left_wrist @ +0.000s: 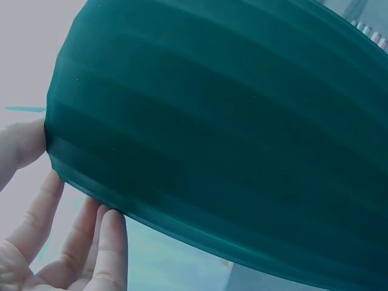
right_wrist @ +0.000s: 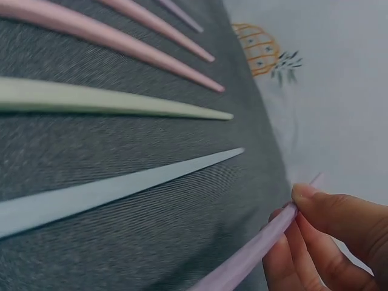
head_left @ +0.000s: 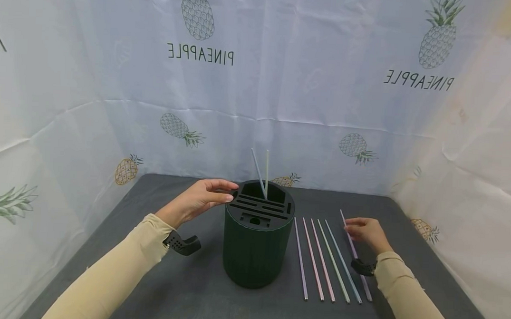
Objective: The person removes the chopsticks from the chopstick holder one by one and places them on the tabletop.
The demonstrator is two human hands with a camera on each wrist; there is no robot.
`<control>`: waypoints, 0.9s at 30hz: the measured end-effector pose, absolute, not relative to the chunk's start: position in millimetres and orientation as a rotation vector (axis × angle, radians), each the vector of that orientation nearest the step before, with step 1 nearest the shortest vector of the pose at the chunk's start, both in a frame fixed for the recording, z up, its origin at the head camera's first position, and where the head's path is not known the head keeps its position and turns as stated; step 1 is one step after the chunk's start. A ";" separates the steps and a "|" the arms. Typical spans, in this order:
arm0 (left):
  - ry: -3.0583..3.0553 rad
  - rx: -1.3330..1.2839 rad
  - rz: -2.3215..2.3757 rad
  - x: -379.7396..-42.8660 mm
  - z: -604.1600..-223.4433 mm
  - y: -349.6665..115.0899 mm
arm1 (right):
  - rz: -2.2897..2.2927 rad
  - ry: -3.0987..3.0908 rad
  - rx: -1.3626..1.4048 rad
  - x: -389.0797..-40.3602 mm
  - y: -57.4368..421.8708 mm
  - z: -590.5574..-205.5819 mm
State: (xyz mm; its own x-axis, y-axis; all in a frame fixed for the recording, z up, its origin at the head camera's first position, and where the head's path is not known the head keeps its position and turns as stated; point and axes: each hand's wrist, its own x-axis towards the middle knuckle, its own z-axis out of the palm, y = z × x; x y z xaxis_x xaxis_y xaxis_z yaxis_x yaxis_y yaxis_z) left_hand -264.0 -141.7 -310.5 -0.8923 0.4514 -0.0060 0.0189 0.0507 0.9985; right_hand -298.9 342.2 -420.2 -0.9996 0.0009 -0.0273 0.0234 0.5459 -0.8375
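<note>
A dark green, cylindrical utensil holder (head_left: 255,257) with faintly ribbed sides stands upright, its black top cut with slots and a larger rear opening. In that opening, a pale yellow-green chopstick (head_left: 267,169) stands nearly vertical and a pale blue chopstick (head_left: 258,171) tilts, its upper end leftward. Right of the holder, five tapered chopsticks (head_left: 333,260) lie side by side, apart: lilac, two pink, green, blue. Past these, a purple chopstick (right_wrist: 257,245) is pinched near its thin end by the right hand (head_left: 368,233).
</note>
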 end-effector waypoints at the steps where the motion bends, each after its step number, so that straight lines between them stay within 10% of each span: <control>1: 2.016 0.475 1.908 -263.9 -310.6 -141.8 | -1.475 2.738 0.025 -299.5 341.6 -422.2; 27: 2.017 0.471 1.905 -263.0 -309.7 -142.1 | -1.400 2.672 0.128 -307.4 330.5 -441.3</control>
